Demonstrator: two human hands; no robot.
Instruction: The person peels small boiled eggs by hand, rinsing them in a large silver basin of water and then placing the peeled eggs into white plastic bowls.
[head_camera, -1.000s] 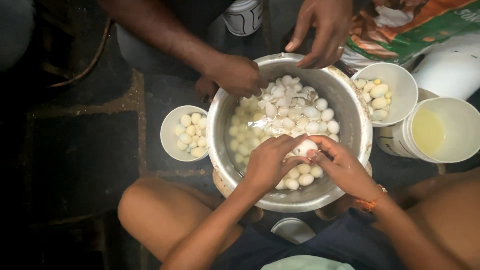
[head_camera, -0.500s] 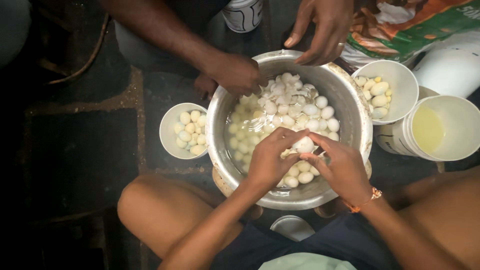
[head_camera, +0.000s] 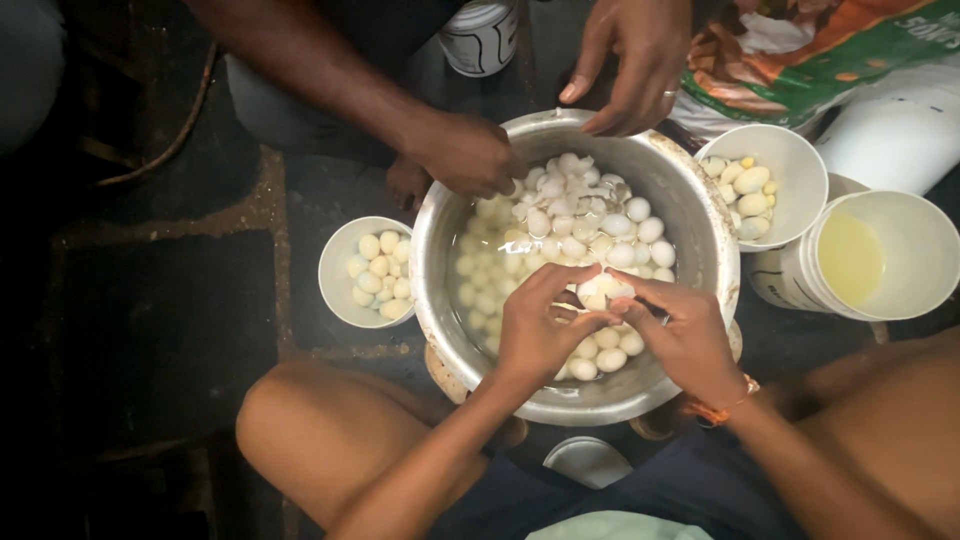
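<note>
While your left hand (head_camera: 540, 330) and right hand (head_camera: 680, 335) meet over the metal pot (head_camera: 690, 205), wrists bent inward, both grips are pinched closed on one small white egg (head_camera: 603, 288) held between their fingertips above the eggs in the water. Another person's hands work at the far rim.

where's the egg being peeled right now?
Head view, centre: the small white egg is pinched between the left hand and right hand, over the near side of the metal pot of eggs in water.
</note>
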